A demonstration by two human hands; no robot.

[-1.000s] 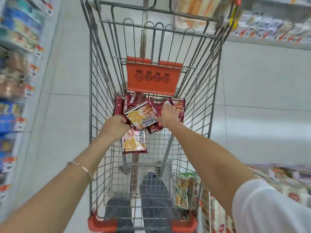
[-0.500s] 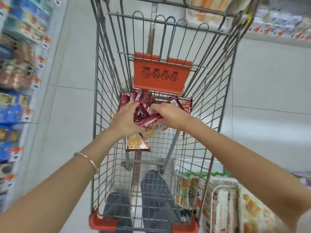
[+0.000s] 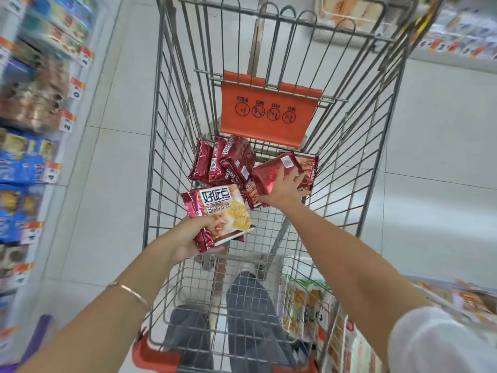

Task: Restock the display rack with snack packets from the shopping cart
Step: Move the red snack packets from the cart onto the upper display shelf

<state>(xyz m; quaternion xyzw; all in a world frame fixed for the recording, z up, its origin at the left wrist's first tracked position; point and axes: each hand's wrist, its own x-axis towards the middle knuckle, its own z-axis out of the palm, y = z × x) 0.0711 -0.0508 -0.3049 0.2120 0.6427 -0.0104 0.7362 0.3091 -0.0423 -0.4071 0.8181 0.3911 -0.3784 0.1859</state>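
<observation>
Since only the head view is given, everything is read from it. A loose heap of red snack packets (image 3: 223,162) is seen at the far end of the wire cart (image 3: 172,135), lying on the basket floor just below the orange flap (image 3: 269,111).

The left hand (image 3: 188,238) is curled round the lower corner of a lifted packet (image 3: 220,211), with the fingers on its printed face. The packet is held clear of the basket floor, near the cart's left wall. A second packet seems to be stacked beneath it, but this cannot be told for certain.

The right hand (image 3: 285,187) is laid with fingers spread on a tilted packet (image 3: 271,170) at the right of the heap. No closed grip is shown there.

The packets are judged to be light and soft-walled. Their glossy film is likely to be slippery, and the biscuits pictured on it would be easily crushed. They are best taken across the flat faces or by a sealed end seam, with gentle pressure only. Several could be stacked flat in one hand, as their shape is even.

Just beside the cart, at lower right, a wire rack (image 3: 306,305) is partly seen, with pale, orange-printed packets standing in it. Along the left, store shelves (image 3: 35,109) are filled with blurred goods and price tags that cannot be identified.
</observation>
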